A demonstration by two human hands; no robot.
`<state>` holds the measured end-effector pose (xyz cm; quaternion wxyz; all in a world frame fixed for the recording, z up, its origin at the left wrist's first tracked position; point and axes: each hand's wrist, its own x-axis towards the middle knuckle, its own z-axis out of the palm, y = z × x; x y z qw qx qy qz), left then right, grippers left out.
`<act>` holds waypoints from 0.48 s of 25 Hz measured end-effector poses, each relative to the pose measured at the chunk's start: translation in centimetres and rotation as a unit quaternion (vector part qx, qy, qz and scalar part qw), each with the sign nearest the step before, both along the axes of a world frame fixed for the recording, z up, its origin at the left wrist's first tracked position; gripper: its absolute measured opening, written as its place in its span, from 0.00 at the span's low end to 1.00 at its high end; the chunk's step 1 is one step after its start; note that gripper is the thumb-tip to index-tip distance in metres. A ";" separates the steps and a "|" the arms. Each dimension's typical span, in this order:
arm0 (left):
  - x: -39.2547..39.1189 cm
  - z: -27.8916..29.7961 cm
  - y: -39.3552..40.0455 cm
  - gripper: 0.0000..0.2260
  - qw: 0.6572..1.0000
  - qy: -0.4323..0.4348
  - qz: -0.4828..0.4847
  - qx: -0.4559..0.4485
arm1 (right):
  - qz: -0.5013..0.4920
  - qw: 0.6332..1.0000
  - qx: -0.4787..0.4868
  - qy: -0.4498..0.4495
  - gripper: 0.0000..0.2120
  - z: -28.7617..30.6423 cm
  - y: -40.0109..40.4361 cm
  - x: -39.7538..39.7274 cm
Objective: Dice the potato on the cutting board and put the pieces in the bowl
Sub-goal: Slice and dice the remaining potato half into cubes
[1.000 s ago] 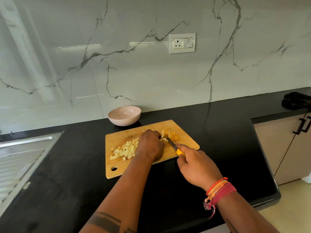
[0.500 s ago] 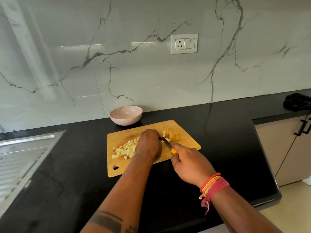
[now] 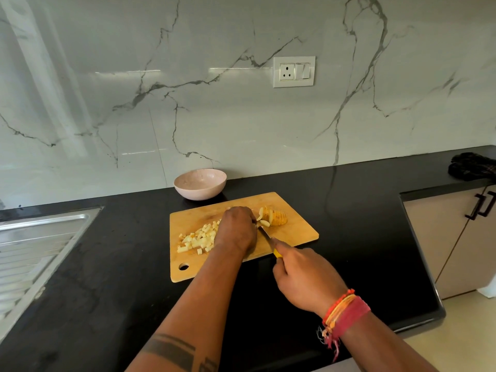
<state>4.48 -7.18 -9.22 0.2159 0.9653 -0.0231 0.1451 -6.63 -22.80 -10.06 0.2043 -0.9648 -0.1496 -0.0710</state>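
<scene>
A wooden cutting board (image 3: 298,232) lies on the black counter. A heap of diced potato (image 3: 198,238) sits on its left half. Sliced potato with skin (image 3: 275,218) lies near the board's far right. My left hand (image 3: 236,230) is curled over potato pieces at the board's middle, its fingertips hidden. My right hand (image 3: 306,280) grips a yellow-handled knife (image 3: 267,238), whose blade points toward my left hand's fingers. A pale pink bowl (image 3: 200,183) stands behind the board with nothing visible in it.
A steel sink drainboard (image 3: 35,253) is set into the counter at the left. A dark cloth (image 3: 472,166) lies at the far right. The counter edge drops off to cabinet doors (image 3: 456,237) on the right. A wall socket (image 3: 294,71) sits above.
The knife and my right hand have drawn back slightly toward me. My left hand stays on the potato pieces. The view has shifted a little.
</scene>
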 end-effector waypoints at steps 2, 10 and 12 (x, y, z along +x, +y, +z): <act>0.1 0.1 0.2 0.10 1.000 0.008 -0.007 0.003 | -0.016 1.000 0.017 -0.010 0.24 0.0 -0.1 -0.4; -0.3 0.4 0.2 0.09 0.998 -0.005 0.015 0.060 | 0.013 1.000 0.028 0.005 0.25 0.8 1.6 1.7; -0.3 0.4 0.2 0.09 0.998 -0.007 0.014 0.069 | 0.016 1.000 0.021 0.012 0.24 0.9 2.0 2.6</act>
